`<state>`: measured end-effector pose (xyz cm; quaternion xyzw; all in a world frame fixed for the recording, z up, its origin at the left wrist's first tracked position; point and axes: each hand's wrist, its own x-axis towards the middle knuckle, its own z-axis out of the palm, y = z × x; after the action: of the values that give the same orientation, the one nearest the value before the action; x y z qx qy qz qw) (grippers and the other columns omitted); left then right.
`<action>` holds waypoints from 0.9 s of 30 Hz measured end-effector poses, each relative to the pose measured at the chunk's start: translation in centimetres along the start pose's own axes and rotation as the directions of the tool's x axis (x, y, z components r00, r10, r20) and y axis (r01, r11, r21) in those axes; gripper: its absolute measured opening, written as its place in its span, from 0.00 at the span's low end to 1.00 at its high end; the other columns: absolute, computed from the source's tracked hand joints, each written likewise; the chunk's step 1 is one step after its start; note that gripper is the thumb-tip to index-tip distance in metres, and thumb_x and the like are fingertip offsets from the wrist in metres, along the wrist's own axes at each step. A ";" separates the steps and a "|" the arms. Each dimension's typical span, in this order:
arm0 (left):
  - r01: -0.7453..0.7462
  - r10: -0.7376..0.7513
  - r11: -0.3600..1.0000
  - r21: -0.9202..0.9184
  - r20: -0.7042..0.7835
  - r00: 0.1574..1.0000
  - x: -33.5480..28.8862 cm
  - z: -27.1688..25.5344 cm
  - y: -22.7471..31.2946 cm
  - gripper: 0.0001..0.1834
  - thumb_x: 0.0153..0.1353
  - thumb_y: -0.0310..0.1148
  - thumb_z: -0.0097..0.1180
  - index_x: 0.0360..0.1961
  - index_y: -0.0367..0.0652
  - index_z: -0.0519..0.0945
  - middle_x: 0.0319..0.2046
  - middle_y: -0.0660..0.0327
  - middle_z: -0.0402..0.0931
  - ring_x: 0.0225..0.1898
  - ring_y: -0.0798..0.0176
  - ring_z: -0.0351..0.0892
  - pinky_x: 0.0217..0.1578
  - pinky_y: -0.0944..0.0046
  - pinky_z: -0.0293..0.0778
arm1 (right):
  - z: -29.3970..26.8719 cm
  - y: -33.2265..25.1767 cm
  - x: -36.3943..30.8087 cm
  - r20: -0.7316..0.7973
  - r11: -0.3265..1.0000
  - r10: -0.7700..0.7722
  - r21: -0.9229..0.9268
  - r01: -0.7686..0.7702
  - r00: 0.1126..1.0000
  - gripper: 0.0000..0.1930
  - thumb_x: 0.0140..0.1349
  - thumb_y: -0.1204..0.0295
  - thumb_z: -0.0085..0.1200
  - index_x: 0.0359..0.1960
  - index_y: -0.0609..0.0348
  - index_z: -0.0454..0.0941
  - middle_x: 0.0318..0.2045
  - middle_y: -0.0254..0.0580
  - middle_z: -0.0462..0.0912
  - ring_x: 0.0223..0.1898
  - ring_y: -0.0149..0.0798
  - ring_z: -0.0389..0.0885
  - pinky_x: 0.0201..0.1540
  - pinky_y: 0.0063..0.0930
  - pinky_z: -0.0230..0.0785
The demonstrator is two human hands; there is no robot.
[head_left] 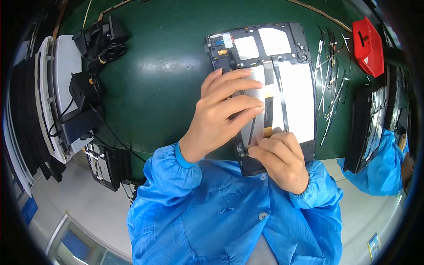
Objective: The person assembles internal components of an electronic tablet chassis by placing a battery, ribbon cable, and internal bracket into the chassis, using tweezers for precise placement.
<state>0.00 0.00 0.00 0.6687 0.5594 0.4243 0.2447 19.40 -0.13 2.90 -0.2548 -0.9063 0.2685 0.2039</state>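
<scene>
An opened tablet chassis (pixel 304 42), with a black frame and white and silvery panels inside, lies tilted at the table's near edge, its lower end by my chest. My left hand (pixel 223 108) reaches over its left side, thumb and fingertips closed on a thin silvery film (pixel 257 79) that runs lengthwise along the chassis. At the lower end of that film, my right hand (pixel 282 159) is closed in a pinch, knuckles up; its fingers hide what lies between them. A dark flat cable (pixel 281 95) and amber tape (pixel 268 131) show right of the film.
Several thin strips (pixel 329 84) lie scattered right of the chassis, near a red bin (pixel 367 46). Black adapters and cables (pixel 86 90) sit on the left. More dark device frames (pixel 366 128) stand at the right edge, beside blue cloth (pixel 375 168). The tabletop (pixel 154 57) is green.
</scene>
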 end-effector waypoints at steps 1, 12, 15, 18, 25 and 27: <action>0.004 -0.004 1.000 0.002 -0.006 1.000 0.0 0.0 0.0 0.04 0.46 0.27 0.67 0.26 0.46 0.85 0.41 0.62 0.81 0.55 0.58 0.73 0.59 0.54 0.57 | 0.0 0.1 0.0 0.002 1.000 -0.004 -0.001 0.004 1.000 0.17 0.39 0.73 0.53 0.35 0.63 0.80 0.37 0.38 0.75 0.38 0.39 0.72 0.38 0.31 0.68; 0.064 -0.080 0.990 -0.129 -0.125 0.989 -0.7 0.2 0.1 0.19 0.48 0.34 0.68 0.44 0.45 0.81 0.50 0.51 0.75 0.57 0.49 0.70 0.61 0.50 0.56 | 0.0 -0.4 0.0 -0.006 0.998 0.005 -0.057 -0.006 1.000 0.15 0.41 0.74 0.55 0.35 0.63 0.79 0.48 0.39 0.78 0.37 0.36 0.72 0.37 0.27 0.67; 0.013 -0.009 0.996 0.087 -0.057 0.998 -2.9 -0.7 -0.2 0.17 0.55 0.43 0.61 0.47 0.55 0.81 0.61 0.52 0.63 0.65 0.45 0.54 0.62 0.44 0.47 | 0.2 -0.5 -0.4 -0.016 0.998 0.021 -0.065 -0.022 1.000 0.14 0.43 0.75 0.56 0.34 0.63 0.80 0.50 0.39 0.79 0.37 0.35 0.72 0.36 0.26 0.67; -0.050 0.019 0.940 0.338 0.093 0.995 -5.2 -0.9 -0.2 0.28 0.61 0.64 0.35 0.52 0.69 0.79 0.66 0.53 0.55 0.68 0.43 0.43 0.63 0.42 0.34 | 0.1 -0.5 -0.3 -0.013 0.996 0.039 -0.076 -0.040 0.999 0.12 0.44 0.74 0.57 0.33 0.63 0.80 0.48 0.37 0.80 0.36 0.34 0.72 0.35 0.26 0.67; -0.017 -0.095 0.875 0.484 0.206 0.974 -2.1 -1.6 0.6 0.28 0.66 0.60 0.30 0.51 0.64 0.80 0.66 0.46 0.51 0.67 0.37 0.43 0.63 0.41 0.35 | -1.0 -1.6 0.9 0.057 0.987 0.033 -0.160 -0.024 0.998 0.10 0.44 0.75 0.59 0.31 0.62 0.80 0.45 0.40 0.80 0.36 0.34 0.73 0.35 0.26 0.69; -0.025 -0.070 0.885 0.464 0.187 0.980 -0.7 -1.7 0.1 0.22 0.65 0.54 0.39 0.51 0.64 0.80 0.67 0.46 0.51 0.67 0.37 0.43 0.63 0.41 0.36 | -1.5 -1.6 1.3 0.089 0.984 0.036 -0.179 -0.019 0.995 0.10 0.44 0.75 0.59 0.31 0.62 0.79 0.44 0.41 0.81 0.35 0.35 0.74 0.35 0.27 0.69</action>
<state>-1.39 -0.91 0.77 0.7401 0.6252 0.2066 0.1371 18.58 0.07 5.30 -0.2719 -0.9315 0.2005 0.1347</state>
